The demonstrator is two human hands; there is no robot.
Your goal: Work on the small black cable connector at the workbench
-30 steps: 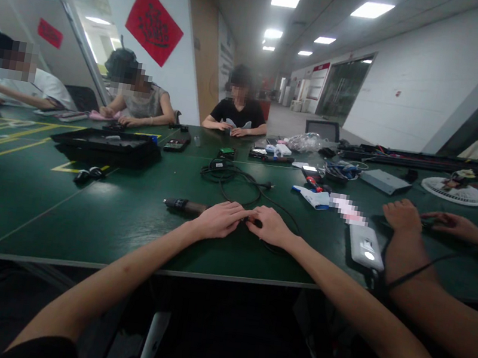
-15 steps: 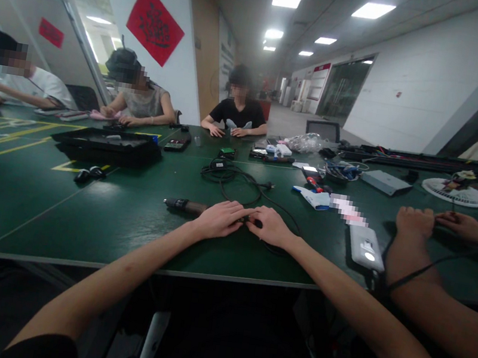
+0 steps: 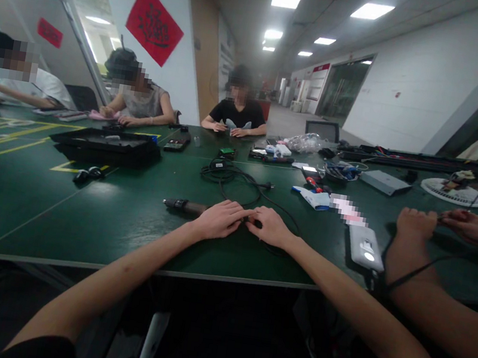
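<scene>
Nearest me on the green surface, the left grip lies over the rear of a dark, pen-shaped power tool, whose chuck end sticks out to the left of that hand. The right grip sits just beside it, thumb and fingers bent in at the tool's tail, and the two hands' fingertips meet there. The fingers hide their own undersides, so I cannot tell whether either hand is really closed on anything.

Just beyond both hands, a black cable curls loosely, its plug end pointing right. To the right of the right grip lies a white device with a lit spot, and past it a neighbour's hand. A blue-and-white packet lies beyond and right of the right grip. Farther out on the left of the left grip is a black tray; straight ahead, a small green board. Beyond that sits a person in a black shirt.
</scene>
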